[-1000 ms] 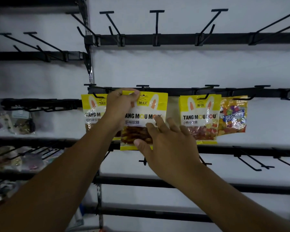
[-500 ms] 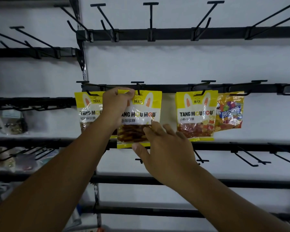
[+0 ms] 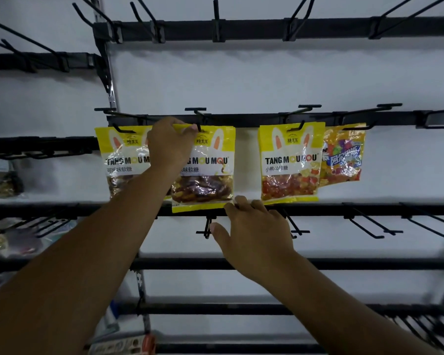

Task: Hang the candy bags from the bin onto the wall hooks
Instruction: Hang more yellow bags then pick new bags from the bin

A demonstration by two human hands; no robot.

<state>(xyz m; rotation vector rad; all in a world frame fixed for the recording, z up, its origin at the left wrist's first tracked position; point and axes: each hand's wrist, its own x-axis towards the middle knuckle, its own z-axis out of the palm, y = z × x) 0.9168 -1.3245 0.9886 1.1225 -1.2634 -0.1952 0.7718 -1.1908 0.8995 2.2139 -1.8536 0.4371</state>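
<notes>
A yellow candy bag (image 3: 208, 172) with dark brown sweets hangs flat against the white wall at a black hook (image 3: 197, 116) on the middle rail. My left hand (image 3: 171, 143) pinches the bag's top edge right at the hook. My right hand (image 3: 251, 234) is just below the bag's lower right corner, fingers spread and relaxed, holding nothing. A second yellow bag (image 3: 121, 160) hangs to the left, partly behind my left arm. A third yellow bag (image 3: 290, 162) with red and yellow sweets hangs to the right. The bin is out of sight.
An orange bag (image 3: 342, 156) hangs at the right end of the row. Bare black hooks (image 3: 217, 19) stick out from the top rail, and more hooks (image 3: 367, 224) from the rail below the bags. Dim packets (image 3: 3, 180) sit on the left-hand rack.
My right hand has let go of the bag's front and dropped below its lower edge. My left hand stays pinched on the top edge at the hook.
</notes>
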